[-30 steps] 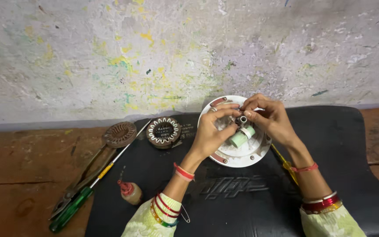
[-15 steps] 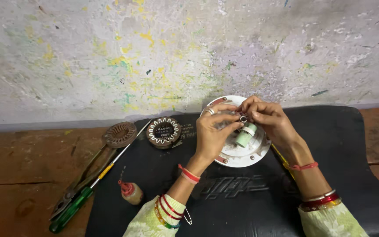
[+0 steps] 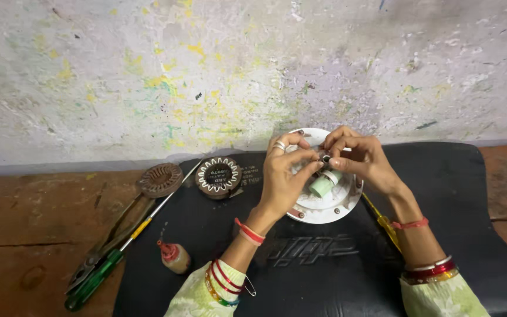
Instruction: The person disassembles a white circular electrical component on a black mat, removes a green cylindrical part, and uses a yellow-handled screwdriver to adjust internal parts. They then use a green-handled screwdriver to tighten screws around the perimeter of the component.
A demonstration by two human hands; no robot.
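Both my hands meet over a round white motor cover (image 3: 331, 205) lying on a black mat (image 3: 324, 270). My left hand (image 3: 286, 176) and my right hand (image 3: 362, 158) pinch a small dark metal part (image 3: 325, 158) between their fingertips. A pale green cylinder (image 3: 323, 185) hangs just below that part, over the cover. I cannot tell whether the cylinder is joined to the part.
A wound stator coil (image 3: 219, 175) lies left of the cover, and a rusty brown round piece (image 3: 161, 179) further left. Pliers (image 3: 98, 255), a green-handled screwdriver (image 3: 98, 282) and a small red-capped bottle (image 3: 173, 256) lie at lower left. A yellow-handled tool (image 3: 385, 222) sits under my right forearm. A paint-stained wall (image 3: 253, 70) rises behind.
My left hand has shifted slightly up and its fingers have turned around the small part. My right hand stays closed on it.
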